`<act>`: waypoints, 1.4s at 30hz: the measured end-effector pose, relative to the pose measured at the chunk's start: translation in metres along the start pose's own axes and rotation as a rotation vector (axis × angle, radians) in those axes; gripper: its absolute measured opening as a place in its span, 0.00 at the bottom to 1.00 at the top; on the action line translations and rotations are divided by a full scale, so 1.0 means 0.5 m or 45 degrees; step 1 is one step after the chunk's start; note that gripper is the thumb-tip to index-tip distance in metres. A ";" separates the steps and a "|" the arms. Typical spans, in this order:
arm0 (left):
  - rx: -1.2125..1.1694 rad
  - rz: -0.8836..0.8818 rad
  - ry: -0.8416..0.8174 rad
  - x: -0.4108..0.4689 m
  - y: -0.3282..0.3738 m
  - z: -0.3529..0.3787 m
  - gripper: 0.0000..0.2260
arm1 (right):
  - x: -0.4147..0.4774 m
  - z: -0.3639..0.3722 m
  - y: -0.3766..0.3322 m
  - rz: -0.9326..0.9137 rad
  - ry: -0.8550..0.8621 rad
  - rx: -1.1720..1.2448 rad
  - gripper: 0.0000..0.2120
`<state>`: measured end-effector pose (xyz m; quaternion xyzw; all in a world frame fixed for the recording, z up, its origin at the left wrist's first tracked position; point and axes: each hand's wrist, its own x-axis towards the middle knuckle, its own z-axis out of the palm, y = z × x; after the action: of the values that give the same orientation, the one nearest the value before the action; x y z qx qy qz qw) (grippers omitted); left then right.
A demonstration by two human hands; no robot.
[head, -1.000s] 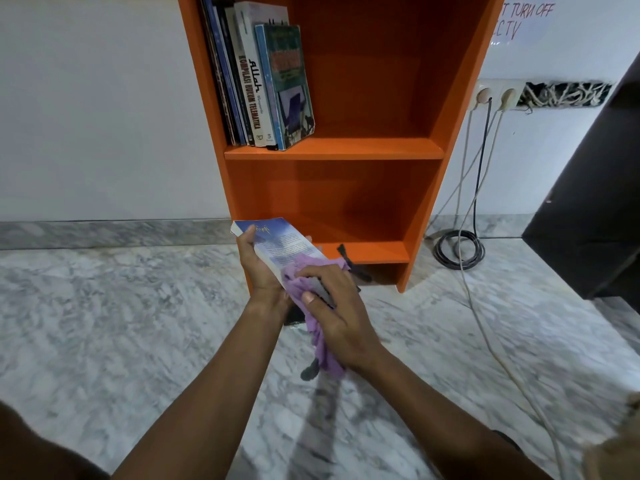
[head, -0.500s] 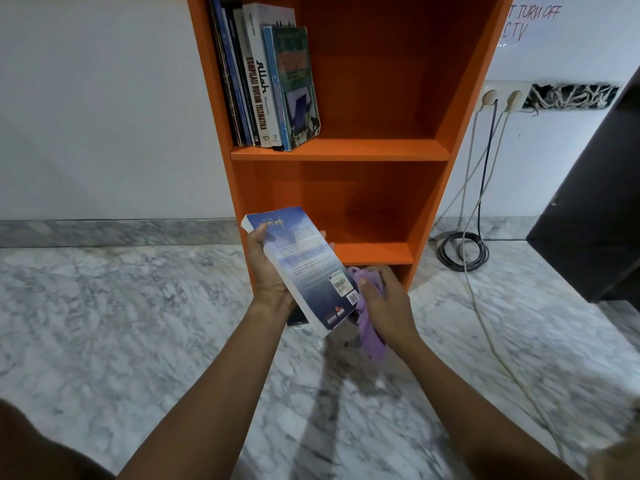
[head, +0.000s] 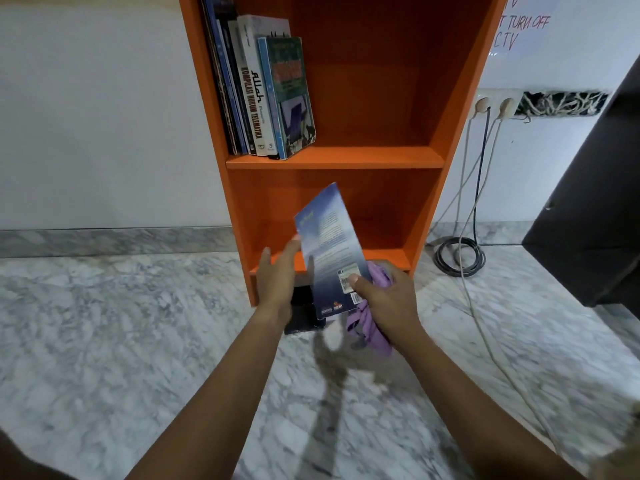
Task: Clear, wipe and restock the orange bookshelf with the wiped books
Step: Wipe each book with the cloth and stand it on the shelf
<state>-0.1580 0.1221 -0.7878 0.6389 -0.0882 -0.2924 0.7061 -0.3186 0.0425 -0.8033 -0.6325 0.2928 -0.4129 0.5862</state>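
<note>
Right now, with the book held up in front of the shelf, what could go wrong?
1. The right hand pinches the book by one lower corner, with the cloth bunched in the same hand. The open left hand only touches the book's edge, so the book might slip and drop.
2. The cloth hangs loose below the book and could snag on the shelf when the book goes in.
</note>
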 end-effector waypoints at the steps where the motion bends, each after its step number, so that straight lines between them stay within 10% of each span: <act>1: 0.007 0.011 -0.072 0.000 -0.006 0.013 0.51 | -0.005 0.008 0.002 -0.077 0.033 -0.108 0.06; 5: -0.242 -0.074 -0.415 -0.015 -0.016 0.057 0.44 | -0.041 0.036 0.037 -0.630 -0.002 -0.776 0.10; 9: -0.527 -0.258 -0.550 -0.032 0.000 0.023 0.13 | -0.042 0.050 0.046 -0.721 -0.183 -0.936 0.18; 18: -0.528 -0.277 -0.835 -0.091 0.017 0.032 0.19 | 0.065 0.034 -0.039 -0.624 0.244 -0.915 0.14; 26: -0.374 -0.153 -0.750 -0.062 0.111 0.002 0.20 | 0.125 0.004 -0.174 0.087 -0.032 0.203 0.10; 35: 0.488 0.289 -0.797 0.014 0.253 -0.017 0.14 | 0.237 0.012 -0.289 -0.298 0.207 0.129 0.10; 42: 0.512 0.743 -0.497 0.075 0.309 0.044 0.08 | 0.339 0.042 -0.345 -0.464 0.179 -0.123 0.08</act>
<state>-0.0918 0.0858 -0.6463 0.6449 -0.4537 -0.1726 0.5903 -0.2372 -0.0677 -0.6029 -0.6720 0.2333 -0.5408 0.4490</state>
